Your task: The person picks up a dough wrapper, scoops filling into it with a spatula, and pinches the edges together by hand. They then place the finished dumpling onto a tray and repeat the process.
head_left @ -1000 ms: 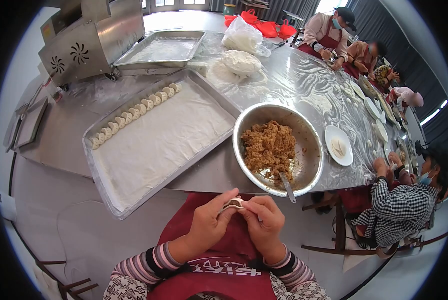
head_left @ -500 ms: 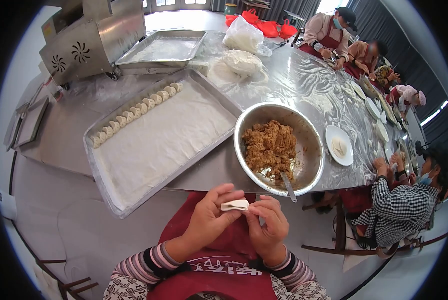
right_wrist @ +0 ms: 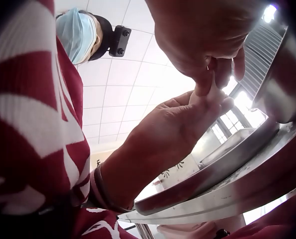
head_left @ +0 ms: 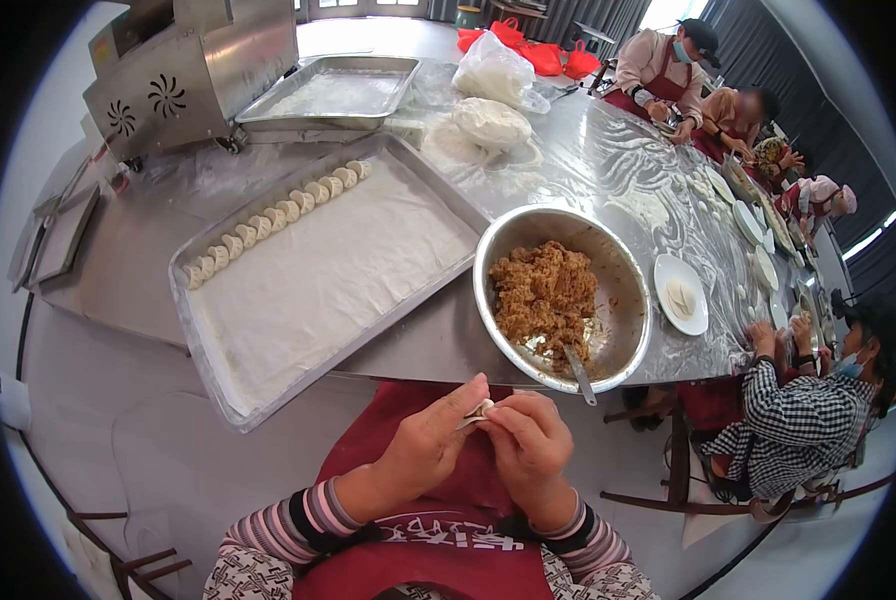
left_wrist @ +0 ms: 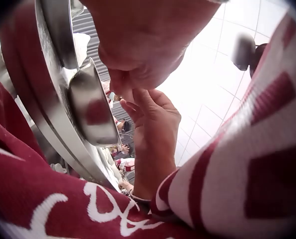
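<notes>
A small white dough wrapper (head_left: 476,414) is held in front of the apron, below the table's edge. The left hand (head_left: 430,440) grips its left part between thumb and fingers. On the other side the right hand (head_left: 530,445) pinches the edge with thumb and fingertips. Both hands meet at the dough in the left wrist view, where the right hand (left_wrist: 153,124) shows beneath. From the right wrist, the dough (right_wrist: 215,93) appears as a pale flap between the left hand (right_wrist: 163,129) and the right hand (right_wrist: 202,40). Fingers cover most of it.
A lined tray (head_left: 318,270) holds a row of pleated dumplings (head_left: 276,215). Beside it stands a metal bowl (head_left: 632,330) of brown filling (head_left: 543,295) with a spoon (head_left: 580,376). A white plate (head_left: 696,312) holds wrappers. Several people work along the table's right side.
The left fingers, raised half a second ago with the wrapper visible along them, have closed around it. The right fingertips have moved in over the wrapper's edge. The view has shifted slightly.
</notes>
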The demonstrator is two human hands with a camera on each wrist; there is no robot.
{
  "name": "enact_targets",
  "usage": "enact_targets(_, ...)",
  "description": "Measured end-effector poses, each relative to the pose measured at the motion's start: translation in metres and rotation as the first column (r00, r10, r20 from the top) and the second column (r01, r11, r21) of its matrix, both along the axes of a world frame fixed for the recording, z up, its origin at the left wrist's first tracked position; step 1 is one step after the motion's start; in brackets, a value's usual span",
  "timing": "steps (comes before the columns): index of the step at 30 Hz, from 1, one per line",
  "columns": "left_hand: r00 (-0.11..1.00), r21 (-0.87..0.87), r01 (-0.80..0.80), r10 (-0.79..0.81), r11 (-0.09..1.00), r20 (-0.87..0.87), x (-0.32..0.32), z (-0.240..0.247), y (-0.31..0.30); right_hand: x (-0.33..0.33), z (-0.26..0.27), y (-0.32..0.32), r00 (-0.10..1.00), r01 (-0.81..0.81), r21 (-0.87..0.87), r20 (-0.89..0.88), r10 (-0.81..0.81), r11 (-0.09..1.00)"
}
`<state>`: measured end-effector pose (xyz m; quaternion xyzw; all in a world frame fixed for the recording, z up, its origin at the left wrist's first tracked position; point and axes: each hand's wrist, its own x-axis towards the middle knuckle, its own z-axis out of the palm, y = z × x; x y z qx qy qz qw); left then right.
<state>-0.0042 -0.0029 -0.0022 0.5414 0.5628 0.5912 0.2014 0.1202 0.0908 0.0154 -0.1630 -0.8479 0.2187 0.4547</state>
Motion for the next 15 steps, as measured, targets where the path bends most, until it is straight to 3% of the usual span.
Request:
enact_targets(2,0.989,0.069,0.071,-0.061,0.995,-0.136,-0.006,-0.005,0.0,0.002,0.002,-0.002,1.0,0.006,-0.049,0.007,-0.006,0.999)
enact_targets(6,0.967,0.039,0.119,-0.107,0.992,-0.233,-0.011,0.005,-0.002,0.006,-0.001,0.0,0.998,-0.05,-0.125,0.017,0.052,0.991)
enact_targets(8,0.964,-0.118,0.184,-0.155,0.976,0.218,-0.007,0.015,-0.004,0.005,0.001,0.0,0.999,-0.039,-0.096,-0.012,0.038,0.995)
enact_targets(9,0.964,-0.116,0.181,-0.154,0.977,0.215,-0.003,0.012,-0.002,0.004,0.002,-0.001,0.999,-0.026,-0.07,-0.041,0.023,0.997)
enact_targets(11,0.726,-0.009,0.252,-0.183,0.968,0.663,0.008,-0.002,0.0,0.0,0.003,-0.006,0.999,0.024,-0.144,-0.024,-0.028,0.989)
enact_targets(13,0.752,-0.027,0.267,-0.191,0.963,0.631,0.011,-0.006,0.0,-0.002,0.005,-0.008,0.997,0.076,-0.215,0.0,-0.077,0.974)
enact_targets(15,0.833,-0.069,0.207,-0.139,0.976,0.536,0.013,-0.004,-0.001,-0.002,0.007,-0.009,1.0,0.011,-0.375,0.018,-0.004,0.927)
